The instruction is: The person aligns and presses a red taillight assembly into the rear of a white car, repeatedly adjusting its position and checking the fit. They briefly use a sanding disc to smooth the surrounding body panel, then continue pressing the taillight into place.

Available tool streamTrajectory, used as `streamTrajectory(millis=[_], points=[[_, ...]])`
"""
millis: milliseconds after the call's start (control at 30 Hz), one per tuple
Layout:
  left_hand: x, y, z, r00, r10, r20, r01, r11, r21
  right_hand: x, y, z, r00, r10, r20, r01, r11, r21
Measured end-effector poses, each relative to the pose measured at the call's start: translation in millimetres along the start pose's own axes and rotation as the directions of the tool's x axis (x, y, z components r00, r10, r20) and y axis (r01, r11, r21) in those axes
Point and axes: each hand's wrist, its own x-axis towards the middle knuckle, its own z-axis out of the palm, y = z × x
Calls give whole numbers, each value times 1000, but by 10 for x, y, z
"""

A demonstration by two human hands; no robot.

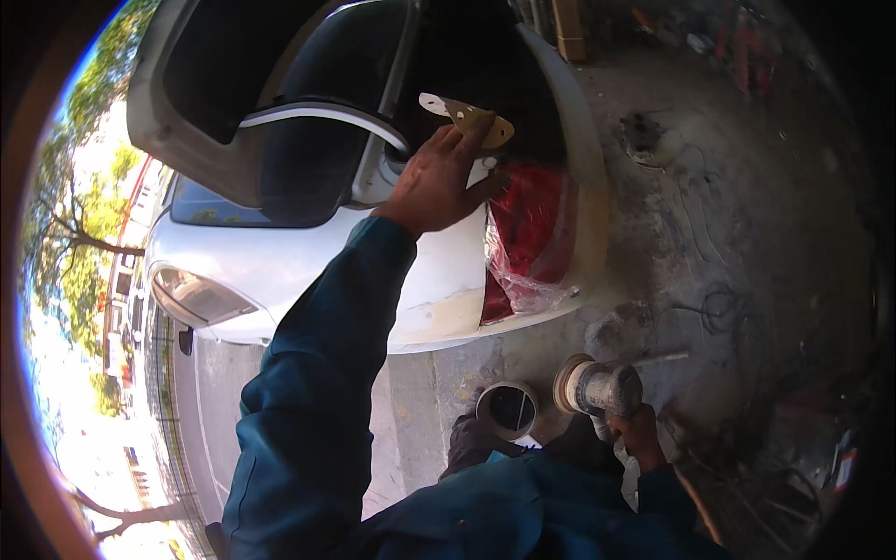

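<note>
L hand (437, 182) pinches perf. sanding disc (478, 123) (prob. light, bendy; hold rim); R hand (638, 437) closed round sander (602, 386), likely heavy: hold handle.

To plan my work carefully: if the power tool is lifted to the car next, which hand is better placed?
Probably the right hand: it grips the power tool. The left hand is over the car, at the holed plate.

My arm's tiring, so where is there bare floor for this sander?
A grey floor patch looks bare, bordered by the white car, the left sleeve and a round rim. Crowded: lower right, beyond the right hand, with cord-like clutter.
</note>
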Motion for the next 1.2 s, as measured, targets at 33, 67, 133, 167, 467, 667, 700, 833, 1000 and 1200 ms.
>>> streamTrajectory(millis=[33, 67, 133, 167, 467, 667, 700, 833, 1000, 1200], points=[[149, -78, 123, 1000, 24, 19, -24, 999, -46, -142, 71, 130, 998, 19, -58, -19, 1000, -1], [303, -98, 238, 998, 21, 58, -17, 997, -75, -271, 145, 254, 994, 13, -111, -16, 1000, -25], [540, -166, 395, 993, 51, 106, -38, 992, -120, -530, 164, 685, 960, 57, -273, -28, 994, 109], [680, -158, 538, 979, 108, 171, -85, 986, -140, -742, 216, 892, 930, 96, -356, -38, 985, 166], [1373, 96, 1185, 725, 342, 598, -433, 901, 10, -2206, 792, 2552, 721, 365, -589, -179, 919, 351], [1207, 518, 1157, 668, 146, 730, -501, 814, 296, -2297, 924, 3053, 725, 264, -636, -132, 960, 247], [1157, 509, 1223, 688, 156, 709, -510, 798, 319, -2305, 976, 3087, 740, 273, -614, -143, 957, 253], [1020, 556, 1267, 699, 211, 683, -568, 745, 350, -2233, 1191, 3333, 734, 371, -569, -218, 922, 321], [1059, 914, 1136, 630, 258, 732, -652, 687, 320, -2072, 982, 3541, 668, 465, -581, -207, 866, 455], [1247, 740, 1310, 526, 142, 839, -712, 613, 343, -1784, 720, 4151, 604, 398, -691, -124, 903, 412]])
